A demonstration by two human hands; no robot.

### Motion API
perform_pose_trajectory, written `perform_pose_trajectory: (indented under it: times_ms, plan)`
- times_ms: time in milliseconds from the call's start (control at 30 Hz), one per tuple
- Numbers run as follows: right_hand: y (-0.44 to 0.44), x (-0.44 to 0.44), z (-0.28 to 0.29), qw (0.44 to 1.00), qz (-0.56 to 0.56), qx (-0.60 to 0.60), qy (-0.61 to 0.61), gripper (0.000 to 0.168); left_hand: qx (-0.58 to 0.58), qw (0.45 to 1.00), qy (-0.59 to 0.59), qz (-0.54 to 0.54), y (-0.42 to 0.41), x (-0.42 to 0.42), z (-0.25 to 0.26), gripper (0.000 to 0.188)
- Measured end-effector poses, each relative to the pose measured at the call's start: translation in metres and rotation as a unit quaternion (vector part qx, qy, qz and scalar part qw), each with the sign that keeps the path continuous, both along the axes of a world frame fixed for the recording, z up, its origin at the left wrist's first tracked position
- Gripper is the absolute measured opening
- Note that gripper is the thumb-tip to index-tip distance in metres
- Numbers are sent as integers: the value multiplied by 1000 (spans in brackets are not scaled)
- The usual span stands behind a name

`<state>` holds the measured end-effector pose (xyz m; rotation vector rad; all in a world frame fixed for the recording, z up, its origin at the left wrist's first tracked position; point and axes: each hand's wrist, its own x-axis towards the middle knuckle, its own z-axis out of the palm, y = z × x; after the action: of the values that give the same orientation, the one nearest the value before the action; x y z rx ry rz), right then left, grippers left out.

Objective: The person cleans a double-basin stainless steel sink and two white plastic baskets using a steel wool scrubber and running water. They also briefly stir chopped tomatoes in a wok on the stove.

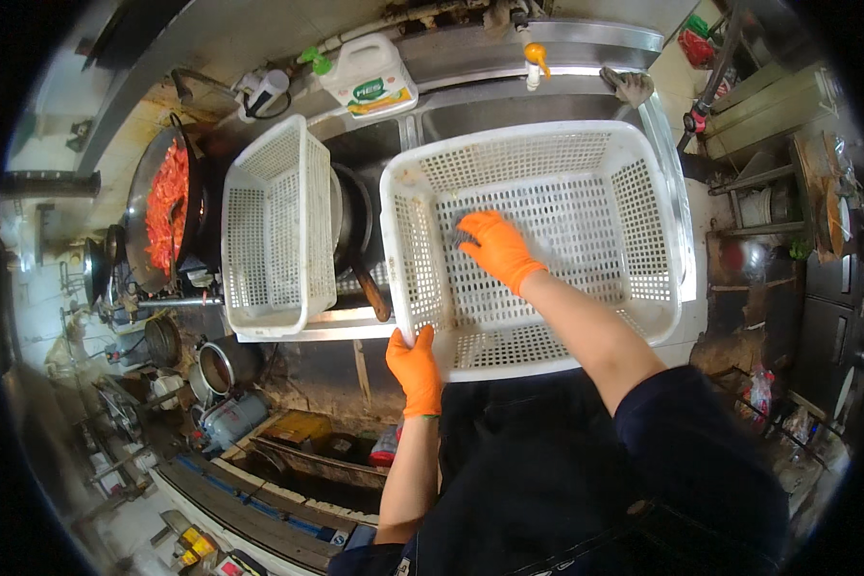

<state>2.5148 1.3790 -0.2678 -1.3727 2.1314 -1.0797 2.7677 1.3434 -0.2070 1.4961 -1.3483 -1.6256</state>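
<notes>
A large white perforated plastic basket point(540, 216) rests over a steel sink point(489, 108) before me. My left hand point(415, 372), in an orange glove, grips the basket's near-left corner, thumb over the rim. Inside the basket, my right hand point(500, 248), gloved the same way, presses a dark grey scouring pad point(464, 229) against the floor of the basket near its left wall. The fingers cover most of the pad.
Left of it, a second white basket point(266, 223) stands tilted beside a pan with a wooden handle point(371, 291). A wok point(144, 237) holds chopped red food point(168, 209). Behind are a white jug with a green pump point(371, 75), a yellow-handled tap point(536, 57) and a grey cloth point(630, 86).
</notes>
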Motion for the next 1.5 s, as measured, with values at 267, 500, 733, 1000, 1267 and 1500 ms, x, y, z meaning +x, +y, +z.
perform_pose_trajectory:
  times_ms: [267,500,733,1000,1267,1500]
  plan:
    - [2,-8,7,991,76,96,58,24,31,999,-19,-13,5,-5,10,18]
    - [45,40,6,982,145,104,68,25,3,999,-48,21,9,-8,1,21]
    - [-12,-5,-5,994,-18,78,77,24,25,999,-34,-1,10,-12,6,23]
    - [8,-11,12,982,80,133,108,25,38,999,-3,2,17,-14,6,23]
    - [21,40,17,975,198,99,13,27,51,998,20,42,11,-13,8,21]
    - [52,29,15,909,408,82,10,27,41,995,40,78,13,-25,5,18]
